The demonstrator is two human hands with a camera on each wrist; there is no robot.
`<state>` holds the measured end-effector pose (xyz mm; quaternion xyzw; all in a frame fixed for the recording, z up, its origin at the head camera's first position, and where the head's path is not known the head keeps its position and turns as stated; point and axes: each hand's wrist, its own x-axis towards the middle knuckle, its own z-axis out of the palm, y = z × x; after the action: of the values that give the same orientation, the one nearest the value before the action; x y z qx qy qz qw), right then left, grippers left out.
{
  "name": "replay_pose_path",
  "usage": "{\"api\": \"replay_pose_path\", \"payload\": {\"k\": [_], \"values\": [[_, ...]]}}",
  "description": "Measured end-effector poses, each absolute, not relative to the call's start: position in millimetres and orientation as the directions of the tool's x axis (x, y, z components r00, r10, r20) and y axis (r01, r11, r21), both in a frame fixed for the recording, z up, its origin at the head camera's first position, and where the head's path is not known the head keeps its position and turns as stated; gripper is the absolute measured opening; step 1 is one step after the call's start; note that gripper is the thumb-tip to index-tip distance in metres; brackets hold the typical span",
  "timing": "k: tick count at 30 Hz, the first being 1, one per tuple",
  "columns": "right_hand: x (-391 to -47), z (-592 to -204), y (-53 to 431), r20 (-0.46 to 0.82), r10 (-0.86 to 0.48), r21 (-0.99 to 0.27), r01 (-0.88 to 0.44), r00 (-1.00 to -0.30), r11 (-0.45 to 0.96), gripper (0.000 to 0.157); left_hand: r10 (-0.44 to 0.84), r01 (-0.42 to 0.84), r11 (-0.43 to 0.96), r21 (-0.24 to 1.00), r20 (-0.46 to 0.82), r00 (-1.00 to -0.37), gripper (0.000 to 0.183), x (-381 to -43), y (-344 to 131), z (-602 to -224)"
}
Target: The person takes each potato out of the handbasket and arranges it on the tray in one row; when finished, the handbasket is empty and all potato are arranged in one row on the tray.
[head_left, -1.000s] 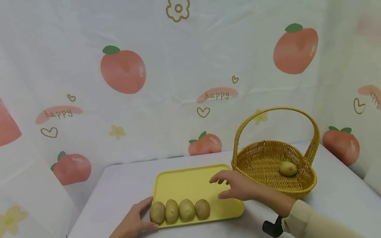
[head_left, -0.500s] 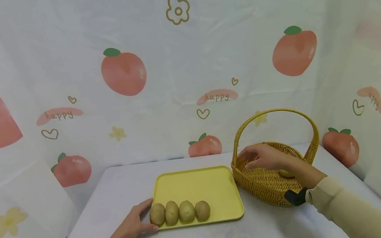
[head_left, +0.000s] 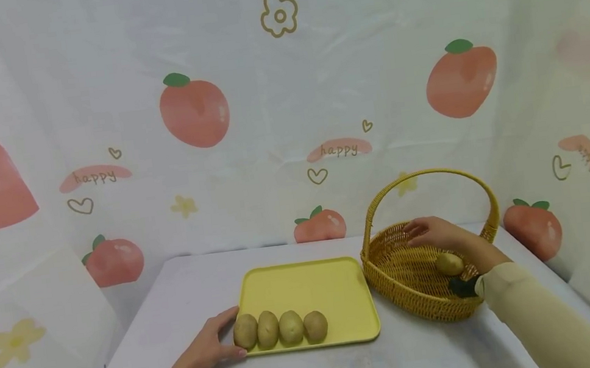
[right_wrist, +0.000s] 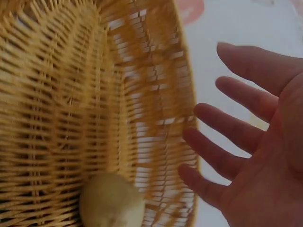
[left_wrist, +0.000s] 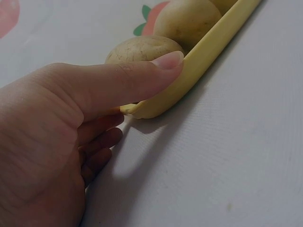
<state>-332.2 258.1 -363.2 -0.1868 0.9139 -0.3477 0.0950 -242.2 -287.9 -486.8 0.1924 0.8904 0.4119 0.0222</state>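
A yellow tray (head_left: 307, 281) lies on the table with several potatoes (head_left: 291, 327) in a row along its near edge. My left hand (head_left: 210, 345) grips the tray's near left corner; in the left wrist view its thumb (left_wrist: 142, 78) lies along the rim beside the end potato (left_wrist: 142, 48), with the other fingers bent behind the corner. To the right stands a wicker basket (head_left: 415, 304) with a tall handle and one potato (head_left: 450, 264) inside. My right hand (head_left: 439, 234) is over the basket, holding nothing, its fingers (right_wrist: 227, 123) spread apart in the right wrist view.
The basket handle (head_left: 426, 171) arches high over the basket, behind my right hand. A printed cloth (head_left: 253, 201) hangs behind the white table (head_left: 192, 289) and at both sides.
My right hand has moved from over the tray to the right, across the basket's rim and over its inside. My left hand stays at the tray's corner; the potatoes have not moved.
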Motion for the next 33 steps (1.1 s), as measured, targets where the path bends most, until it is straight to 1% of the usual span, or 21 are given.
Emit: {"api": "replay_pose_path", "payload": {"k": [3,8,13,21,26,29,33], "values": [[-332,-368,267,-0.082,-0.390,-0.677,-0.236,-0.917,0.697,0.054,0.365,0.338,0.585,0.737,0.133,-0.921,0.095,-242,-287,-486],[-331,-379,281,-0.111,-0.356,-0.688,-0.187,-0.928,0.701,0.057,0.369,0.337,0.582,0.740,0.129,-0.920,0.095,-242,-285,-484],[-330,-386,289,-0.177,-0.345,-0.697,-0.130,-0.922,0.705,0.054,0.372,0.342,0.578,0.741,0.134,-0.919,0.095,-241,-285,-483],[-330,-393,289,-0.264,-0.386,-0.635,-0.142,-0.884,0.759,0.051,0.346,0.307,0.594,0.743,0.107,-0.932,0.096,-241,-286,-484],[-328,-394,287,-0.313,-0.375,-0.560,-0.149,-0.873,0.815,0.041,0.356,0.313,0.594,0.741,0.107,-0.928,0.096,-242,-287,-485],[-326,-391,285,-0.334,-0.379,-0.552,-0.147,-0.863,0.821,0.037,0.347,0.309,0.597,0.740,0.109,-0.931,0.096,-242,-287,-486],[-326,-388,283,-0.345,-0.372,-0.548,-0.137,-0.862,0.825,0.038,0.340,0.303,0.595,0.744,0.109,-0.934,0.097,-242,-287,-486]]}}
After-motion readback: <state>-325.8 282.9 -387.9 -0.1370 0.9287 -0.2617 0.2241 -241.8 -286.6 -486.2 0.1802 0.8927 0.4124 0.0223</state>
